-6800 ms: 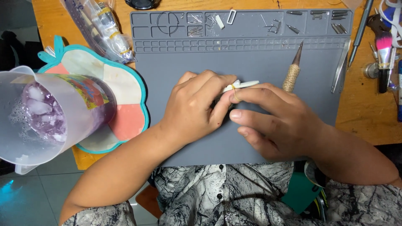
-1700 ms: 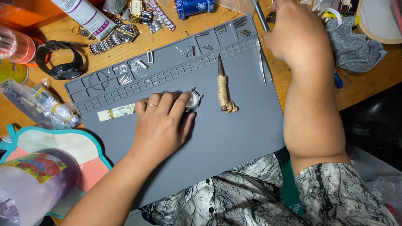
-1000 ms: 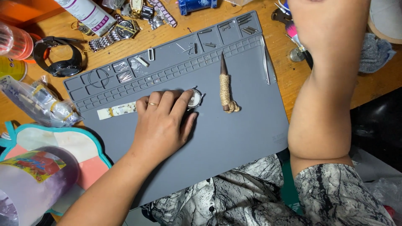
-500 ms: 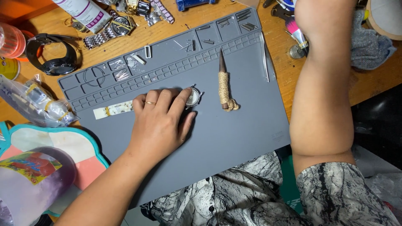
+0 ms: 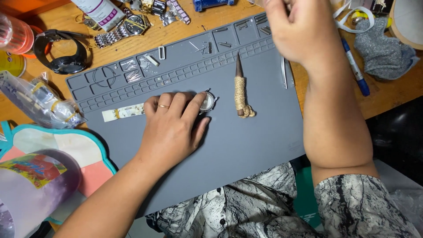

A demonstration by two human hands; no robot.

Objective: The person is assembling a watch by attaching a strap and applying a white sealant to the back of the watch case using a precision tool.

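— Two hands, two jobs. Start at the left: what is on the grey mat (image 5: 246, 150)?

— A pale strap (image 5: 124, 112) lies flat there, and its near end runs under the left hand (image 5: 172, 128). That hand rests palm down on the mat, fingers spread, its fingertips touching a small round watch case (image 5: 207, 102). It pins the case down; it is not clamped around it.

— So the case is apart from a full band?

— As far as I can judge, yes. Only one strap piece shows, so fitting looks unfinished. Just right of the case lies a pointed tool wrapped in cord (image 5: 239, 90), untouched.

— And the right hand?

— The right hand (image 5: 299, 33) is raised over the mat's far edge, fingers curled. I cannot tell whether it grips anything. Tweezers (image 5: 284, 72) lie below it, and a blue pen (image 5: 355, 66) sits on the wooden bench (image 5: 396, 94) beyond.
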